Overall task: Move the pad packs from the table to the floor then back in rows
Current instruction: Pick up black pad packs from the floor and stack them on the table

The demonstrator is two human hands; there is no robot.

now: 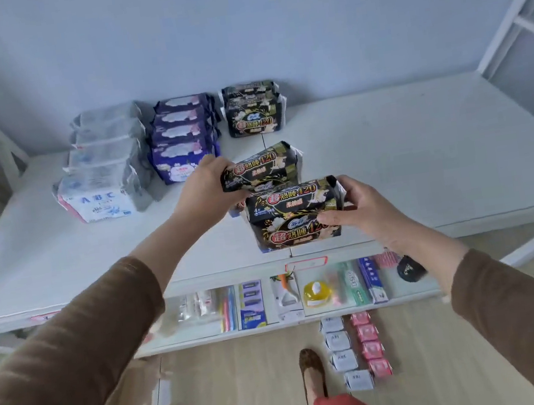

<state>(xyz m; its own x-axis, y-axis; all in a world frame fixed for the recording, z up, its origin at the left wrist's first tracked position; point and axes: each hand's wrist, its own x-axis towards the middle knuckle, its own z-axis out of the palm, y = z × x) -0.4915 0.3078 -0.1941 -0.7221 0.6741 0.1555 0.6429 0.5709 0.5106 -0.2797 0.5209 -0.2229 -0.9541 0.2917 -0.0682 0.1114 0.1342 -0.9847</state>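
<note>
On the white table [423, 153] stand three rows of pad packs: white-and-grey packs [100, 171] at the left, purple packs [182, 135] in the middle, black packs [254, 109] at the back right. My left hand [203, 189] grips a black pack [262, 168] above the table, in line with the black row. My right hand [358, 213] holds another black pack [295, 215] nearer the table's front edge. On the floor lie a row of small white packs [343, 353] and a row of pink packs [371, 345].
A low shelf [409, 295] under the table holds toothbrushes, toothpaste boxes, a yellow item and other small goods. My foot [312, 374] stands on the wooden floor beside the white packs. White metal frames rise at the far left and far right.
</note>
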